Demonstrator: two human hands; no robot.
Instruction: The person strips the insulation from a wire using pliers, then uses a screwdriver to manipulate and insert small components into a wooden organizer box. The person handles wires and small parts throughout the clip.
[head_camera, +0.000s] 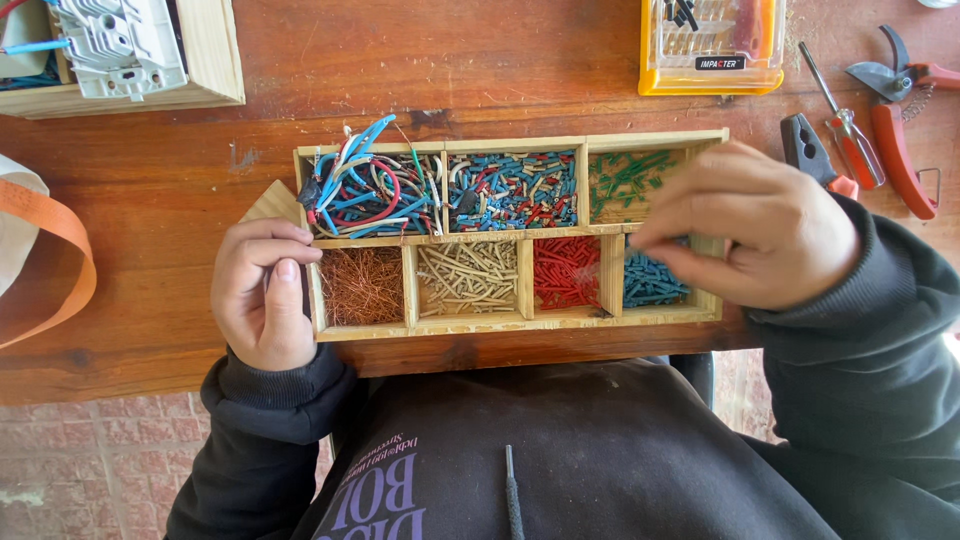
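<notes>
A wooden tray (520, 323) of sorted wire scraps sits on the table edge. The left hand (262, 292), fingers curled, steadies its end; the right hand (760, 235) hovers with fingertips pinched together over the blue bits (652, 283), which look light, stiff, best pinched.

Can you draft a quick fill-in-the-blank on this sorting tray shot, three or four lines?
1. The wooden tray holds ____ compartments in all.
2. The bottom-left compartment, beside the left hand, holds bare ____ strands.
3. The right hand hovers over the compartment of ____ pieces at bottom right.
4. The top-right compartment holds ____ pieces.

Missing words: seven; copper; blue; green
</notes>
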